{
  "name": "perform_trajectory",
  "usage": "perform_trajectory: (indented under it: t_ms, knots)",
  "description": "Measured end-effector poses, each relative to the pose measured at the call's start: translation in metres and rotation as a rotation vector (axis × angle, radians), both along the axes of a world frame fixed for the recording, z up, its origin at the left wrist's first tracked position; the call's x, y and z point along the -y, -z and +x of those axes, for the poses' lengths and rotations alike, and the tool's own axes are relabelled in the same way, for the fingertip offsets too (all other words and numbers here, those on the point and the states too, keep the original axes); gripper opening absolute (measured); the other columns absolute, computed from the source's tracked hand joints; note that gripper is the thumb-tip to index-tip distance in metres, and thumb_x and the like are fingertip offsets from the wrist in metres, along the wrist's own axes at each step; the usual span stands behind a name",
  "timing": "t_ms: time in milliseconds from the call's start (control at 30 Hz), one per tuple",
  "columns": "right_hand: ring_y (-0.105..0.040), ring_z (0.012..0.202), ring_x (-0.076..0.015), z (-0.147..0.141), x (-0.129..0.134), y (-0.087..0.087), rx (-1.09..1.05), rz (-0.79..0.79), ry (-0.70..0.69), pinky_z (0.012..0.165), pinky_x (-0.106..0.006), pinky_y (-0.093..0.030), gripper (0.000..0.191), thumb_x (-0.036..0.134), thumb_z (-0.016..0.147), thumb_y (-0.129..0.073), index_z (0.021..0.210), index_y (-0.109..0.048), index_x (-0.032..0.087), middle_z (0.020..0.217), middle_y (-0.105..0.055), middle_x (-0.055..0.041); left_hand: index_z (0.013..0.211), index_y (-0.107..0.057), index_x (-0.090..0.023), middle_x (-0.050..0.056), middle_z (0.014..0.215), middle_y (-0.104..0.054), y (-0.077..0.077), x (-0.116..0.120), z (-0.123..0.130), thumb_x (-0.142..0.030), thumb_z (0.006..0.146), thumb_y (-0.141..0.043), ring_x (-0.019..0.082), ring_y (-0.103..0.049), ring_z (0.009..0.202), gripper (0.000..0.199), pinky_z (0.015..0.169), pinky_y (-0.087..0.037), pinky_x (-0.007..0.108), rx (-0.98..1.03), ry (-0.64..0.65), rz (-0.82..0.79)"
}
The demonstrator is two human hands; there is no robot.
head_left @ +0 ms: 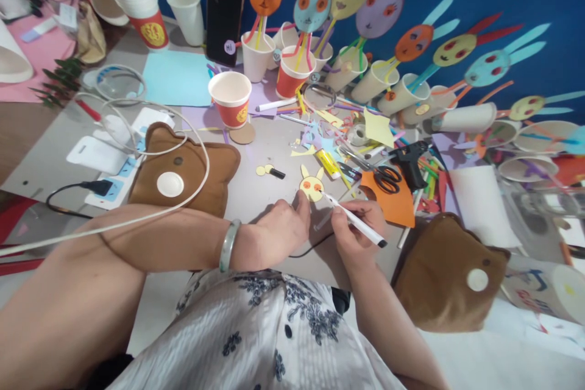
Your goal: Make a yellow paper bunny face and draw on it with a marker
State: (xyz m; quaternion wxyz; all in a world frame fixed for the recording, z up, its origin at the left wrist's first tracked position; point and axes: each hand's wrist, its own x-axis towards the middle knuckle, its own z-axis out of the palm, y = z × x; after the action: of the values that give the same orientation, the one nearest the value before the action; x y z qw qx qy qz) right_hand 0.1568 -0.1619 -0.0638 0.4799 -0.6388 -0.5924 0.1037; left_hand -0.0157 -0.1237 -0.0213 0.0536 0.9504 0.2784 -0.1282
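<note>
A small yellow paper rabbit face [311, 187] with two orange eyes lies on the grey table. My left hand [286, 225] rests at its lower edge with the index finger extended onto it; the other fingers lie on the table. In my right hand [359, 228] is a white marker [351, 217], its tip at the right eye of the face and its black end pointing down to the right. A black marker cap [277, 174] lies left of the face, beside small yellow discs [260, 170].
Scissors [386, 179], a black glue gun [412, 164] and orange paper [397, 204] lie to the right. Paper cups with rabbit faces stand behind. Brown cushions [212, 180] flank the work area; a white cable [206, 164] crosses the left one. A red-and-white cup [231, 100] stands ahead.
</note>
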Motion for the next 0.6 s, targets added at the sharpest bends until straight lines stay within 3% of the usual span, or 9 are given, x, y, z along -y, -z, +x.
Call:
perform_trajectory:
  t_ms: [467,600]
  knots:
    - [-0.057,0.054,-0.0152,0.0002,0.0007,-0.0010,-0.034,-0.038,0.004,0.050,-0.030,-0.046,0.014,0.034,0.084,-0.072,0.086,-0.067,0.021,0.067,-0.066,0.0000,0.148,-0.056,-0.002,0.037,0.155,-0.046,0.0105,0.0031,0.0017,-0.002,0.093,-0.047,0.030,-0.078,0.094,0.056,0.069,-0.063,0.038,-0.030,0.018,0.111]
    - [-0.058,0.054,-0.0155,-0.0003,0.0003,-0.0018,-0.004,-0.040,0.013,0.050,-0.030,-0.047,0.016,0.036,0.085,-0.071,0.086,-0.066,0.021,0.068,-0.066,-0.0001,0.150,-0.054,-0.002,0.037,0.156,-0.046,0.0104,0.0030,0.0023,-0.002,0.093,-0.045,0.031,-0.078,0.098,0.058,0.067,-0.062,0.037,-0.045,0.034,0.121]
